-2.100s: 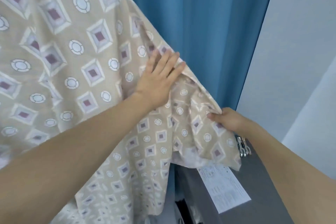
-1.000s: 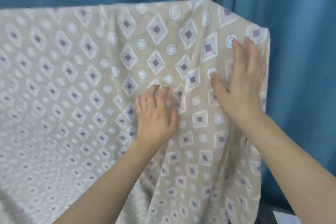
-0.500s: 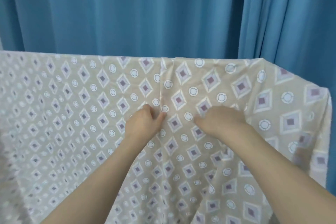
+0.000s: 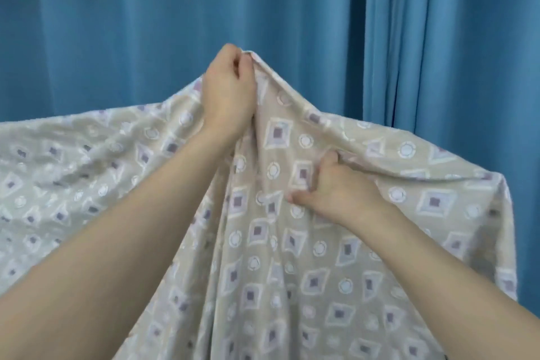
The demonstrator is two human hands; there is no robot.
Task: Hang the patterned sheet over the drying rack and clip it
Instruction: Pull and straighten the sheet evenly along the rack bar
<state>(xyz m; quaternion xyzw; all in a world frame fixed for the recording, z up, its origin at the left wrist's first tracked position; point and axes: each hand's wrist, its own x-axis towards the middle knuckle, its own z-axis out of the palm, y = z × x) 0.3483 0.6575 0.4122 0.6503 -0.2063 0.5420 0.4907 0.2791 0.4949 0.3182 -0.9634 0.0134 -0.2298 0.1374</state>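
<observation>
A blue curtain (image 4: pixel 175 23) fills the top of the frame. Below it the patterned sheet (image 4: pixel 321 257) drapes across the lower frame. The left hand (image 4: pixel 229 93) pinches a raised peak at centre; the right hand (image 4: pixel 336 187) grips a fold lower right.

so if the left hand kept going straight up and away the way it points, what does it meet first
Probably the blue curtain behind; the left hand, pinching a peak of the patterned sheet, has nothing else visible ahead, though depth is unclear.

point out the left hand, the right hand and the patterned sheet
left hand (image 4: pixel 229 96), head view, on the back of the hand
right hand (image 4: pixel 340 191), head view, on the back of the hand
patterned sheet (image 4: pixel 292 286), head view, on the hanging front below the hands
</observation>
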